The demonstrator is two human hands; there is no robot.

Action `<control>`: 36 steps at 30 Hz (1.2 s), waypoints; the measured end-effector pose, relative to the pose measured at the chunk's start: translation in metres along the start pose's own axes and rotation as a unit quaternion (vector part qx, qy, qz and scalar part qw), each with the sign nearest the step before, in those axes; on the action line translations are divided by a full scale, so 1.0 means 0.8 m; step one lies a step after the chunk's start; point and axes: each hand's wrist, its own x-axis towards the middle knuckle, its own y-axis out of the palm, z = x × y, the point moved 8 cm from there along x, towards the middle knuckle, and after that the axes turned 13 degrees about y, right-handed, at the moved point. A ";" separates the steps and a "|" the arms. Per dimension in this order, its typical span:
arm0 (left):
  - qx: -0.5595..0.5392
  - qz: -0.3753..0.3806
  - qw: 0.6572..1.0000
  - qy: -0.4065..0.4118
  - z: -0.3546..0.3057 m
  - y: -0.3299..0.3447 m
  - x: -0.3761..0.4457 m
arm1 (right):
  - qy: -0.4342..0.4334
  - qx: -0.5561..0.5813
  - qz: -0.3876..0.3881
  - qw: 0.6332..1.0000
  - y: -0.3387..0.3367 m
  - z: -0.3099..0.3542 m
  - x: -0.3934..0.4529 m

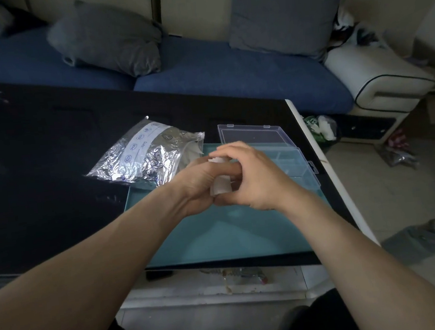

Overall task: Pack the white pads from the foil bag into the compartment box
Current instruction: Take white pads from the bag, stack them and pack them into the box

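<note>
Crinkled shiny foil bag (143,152), clear glossy plastic box (287,155), matt teal mat (231,232).

- foil bag (145,155): crinkled silver, white strip with blue printed marks
- pads (221,185): white
- compartment box (275,146): clear
- tray (217,234): teal
- table (38,168): glossy black
- sofa (229,76): blue, grey cushions (108,37)

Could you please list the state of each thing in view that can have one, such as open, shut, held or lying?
Foil bag: lying crumpled on the table, mouth open toward the box.
Compartment box: open, lid folded back flat.
White pads: held between both hands above the teal mat.
Left hand: grips the pads.
Right hand: grips the pads.
</note>
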 end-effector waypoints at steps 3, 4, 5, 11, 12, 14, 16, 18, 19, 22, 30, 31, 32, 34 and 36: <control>0.023 -0.026 0.999 -0.001 0.000 -0.004 -0.001 | -0.003 -0.001 0.003 1.000 0.001 0.001 -0.001; 0.035 -0.033 0.999 -0.006 0.001 -0.006 -0.001 | -0.007 0.004 -0.003 1.000 -0.001 0.002 0.000; 0.038 -0.034 0.999 -0.017 0.003 -0.006 -0.003 | -0.009 0.006 -0.011 1.000 -0.002 0.002 0.000; 0.017 -0.058 0.998 -0.034 0.007 -0.014 -0.002 | -0.004 -0.026 0.023 0.999 0.009 0.000 -0.001; 0.017 -0.052 0.998 -0.032 0.007 -0.013 -0.001 | -0.012 -0.018 0.015 1.000 0.008 0.002 -0.001; 0.024 -0.042 0.998 -0.032 0.007 -0.011 0.000 | -0.013 -0.010 0.006 1.000 0.005 0.006 0.000; 0.037 -0.034 0.998 -0.032 0.008 -0.011 0.003 | 0.014 -0.014 0.038 0.999 0.007 0.003 -0.002; 0.061 -0.027 0.997 -0.033 0.010 -0.011 0.005 | 0.050 0.019 0.084 0.995 0.007 -0.006 -0.007; 0.077 -0.027 0.996 -0.035 0.011 -0.010 0.006 | 0.065 0.054 0.094 0.992 0.004 -0.011 -0.008; 0.089 -0.045 0.994 -0.040 0.012 -0.013 0.006 | 0.094 0.169 0.057 0.980 -0.019 -0.029 -0.005; 0.039 0.048 0.995 -0.079 0.020 0.012 0.008 | 0.184 0.145 0.113 0.965 -0.008 -0.046 -0.010; 0.036 0.055 0.995 -0.080 0.021 0.015 0.008 | 0.186 0.151 0.106 0.965 -0.008 -0.047 -0.008; 0.033 0.063 0.994 -0.079 0.021 0.018 0.009 | 0.183 0.164 0.100 0.964 -0.008 -0.048 -0.006; 0.017 0.072 0.994 -0.081 0.021 0.023 0.010 | 0.176 0.230 0.093 0.953 -0.011 -0.050 -0.001; 0.005 -0.006 0.997 -0.082 0.020 0.010 0.018 | 0.194 0.340 0.038 0.920 -0.028 -0.072 0.010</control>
